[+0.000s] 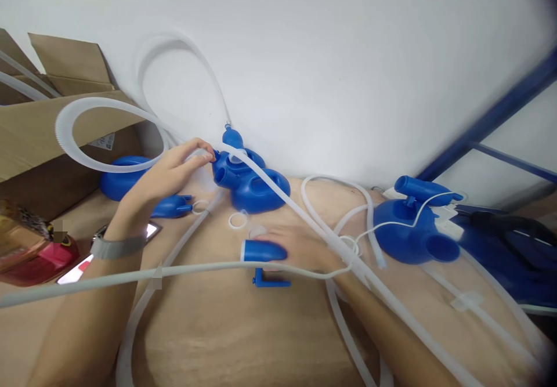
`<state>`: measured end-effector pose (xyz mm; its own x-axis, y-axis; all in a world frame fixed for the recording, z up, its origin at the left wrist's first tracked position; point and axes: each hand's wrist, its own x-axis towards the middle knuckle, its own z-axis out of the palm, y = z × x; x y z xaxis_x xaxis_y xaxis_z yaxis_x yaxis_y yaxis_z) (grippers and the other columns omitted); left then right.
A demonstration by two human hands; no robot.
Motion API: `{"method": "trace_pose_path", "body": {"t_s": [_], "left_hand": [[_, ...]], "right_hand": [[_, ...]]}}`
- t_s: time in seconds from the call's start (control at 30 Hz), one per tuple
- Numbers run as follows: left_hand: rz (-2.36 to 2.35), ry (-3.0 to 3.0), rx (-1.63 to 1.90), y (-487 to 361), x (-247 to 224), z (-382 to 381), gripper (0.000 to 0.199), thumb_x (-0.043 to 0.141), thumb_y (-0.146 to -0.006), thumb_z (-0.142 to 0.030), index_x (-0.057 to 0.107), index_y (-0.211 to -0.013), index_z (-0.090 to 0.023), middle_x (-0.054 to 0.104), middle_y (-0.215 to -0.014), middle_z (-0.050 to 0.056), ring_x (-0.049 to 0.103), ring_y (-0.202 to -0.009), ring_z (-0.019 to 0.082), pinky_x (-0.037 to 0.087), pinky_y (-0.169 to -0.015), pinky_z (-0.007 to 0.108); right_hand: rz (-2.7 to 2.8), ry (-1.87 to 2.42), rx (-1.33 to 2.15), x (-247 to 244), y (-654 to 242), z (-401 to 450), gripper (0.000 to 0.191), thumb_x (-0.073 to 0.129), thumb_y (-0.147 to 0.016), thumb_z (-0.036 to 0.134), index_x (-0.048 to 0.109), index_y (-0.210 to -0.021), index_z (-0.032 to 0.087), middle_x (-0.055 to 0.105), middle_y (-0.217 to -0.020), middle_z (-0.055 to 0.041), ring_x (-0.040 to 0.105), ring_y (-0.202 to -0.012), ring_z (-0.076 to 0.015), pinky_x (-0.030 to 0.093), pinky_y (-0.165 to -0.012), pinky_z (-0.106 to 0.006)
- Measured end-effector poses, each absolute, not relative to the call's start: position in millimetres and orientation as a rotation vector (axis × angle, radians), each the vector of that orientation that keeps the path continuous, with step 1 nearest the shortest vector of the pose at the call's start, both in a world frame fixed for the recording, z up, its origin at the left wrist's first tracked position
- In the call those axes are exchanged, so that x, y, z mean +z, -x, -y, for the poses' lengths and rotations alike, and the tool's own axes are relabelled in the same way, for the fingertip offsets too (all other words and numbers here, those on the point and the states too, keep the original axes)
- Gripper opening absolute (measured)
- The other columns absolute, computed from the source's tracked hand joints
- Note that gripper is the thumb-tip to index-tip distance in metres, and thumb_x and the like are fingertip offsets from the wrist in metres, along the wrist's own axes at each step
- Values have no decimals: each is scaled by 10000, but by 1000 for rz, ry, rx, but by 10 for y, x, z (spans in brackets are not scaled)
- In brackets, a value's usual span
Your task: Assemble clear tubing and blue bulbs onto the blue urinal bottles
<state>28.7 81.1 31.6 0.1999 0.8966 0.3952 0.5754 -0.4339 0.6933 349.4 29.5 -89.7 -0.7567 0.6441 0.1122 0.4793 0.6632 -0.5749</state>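
My left hand (174, 169) reaches to the back middle, thumb and fingers pinched at a small blue nozzle beside the blue containers (261, 192). Low over the table, my right hand (296, 248) is wrapped round a blue cap-like part (263, 250) with a white rim, its open end facing left. Just below that part lies a small blue L-shaped piece (272, 283). A white ring (237, 220) rests on the table between my hands. Another ring (201, 206) is near a blue piece (172, 206) behind my left wrist.
Translucent hoses (304, 216) and a thin white cable (187, 270) cross in front of my hands. A blue container (402, 236) stands right, a cardboard box (26, 137) left. A phone (76, 271) and a red package (39, 256) lie left, before the white wall (326, 73).
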Motion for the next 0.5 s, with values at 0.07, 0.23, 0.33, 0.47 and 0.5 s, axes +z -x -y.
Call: {"method": "trace_pose_path", "body": {"t_s": [0.07, 0.23, 0.33, 0.47, 0.5], "left_hand": [[-1475, -2056, 1159, -292, 226, -902, 307, 547, -967, -532, 640, -973, -239, 734, -1002, 41, 629, -966, 273, 488, -955, 369], [-1556, -2113, 1160, -378, -56, -1142, 370, 481, -1000, -555, 640, -1072, -228, 739, -1035, 50, 648, -1007, 277, 479, -944, 359], [-1541, -2221, 1194, -394, -124, -1221, 375, 457, -1014, -528, 646, -1103, -217, 743, -1052, 74, 664, -1021, 290, 487, -968, 391], [-1592, -2234, 1307, -365, -121, -1250, 358, 450, -1025, -505, 657, -1110, -226, 753, -1110, 89, 674, -1073, 306, 496, -1007, 419], [-1622, -2215, 1343, -357, -124, -1254, 354, 448, -1028, -499, 660, -1116, -229, 751, -1135, 96, 672, -1102, 313, 493, -1024, 426]], "right_hand": [[2607, 892, 774, -947, -3503, -393, 552, 738, -957, 584, 713, -1432, 303, 731, -1373, -96, 677, -1290, -302, 516, -1171, -498], [2222, 1154, 474, -1131, -3494, -777, 443, 537, -1084, 489, 704, -1439, 283, 608, -1527, -125, 551, -1464, -313, 399, -1284, -568], [2074, 1305, 314, -1174, -3457, -1001, 525, 595, -1045, 464, 649, -1501, 211, 468, -1688, -160, 439, -1574, -358, 328, -1328, -592], [2050, 1327, 271, -1089, -3457, -1240, 562, 566, -1046, 454, 608, -1542, 193, 506, -1676, -161, 481, -1559, -348, 336, -1334, -561], [2034, 1329, 268, -1058, -3465, -1296, 588, 565, -1044, 467, 588, -1561, 188, 505, -1681, -161, 470, -1570, -347, 323, -1342, -557]]}}
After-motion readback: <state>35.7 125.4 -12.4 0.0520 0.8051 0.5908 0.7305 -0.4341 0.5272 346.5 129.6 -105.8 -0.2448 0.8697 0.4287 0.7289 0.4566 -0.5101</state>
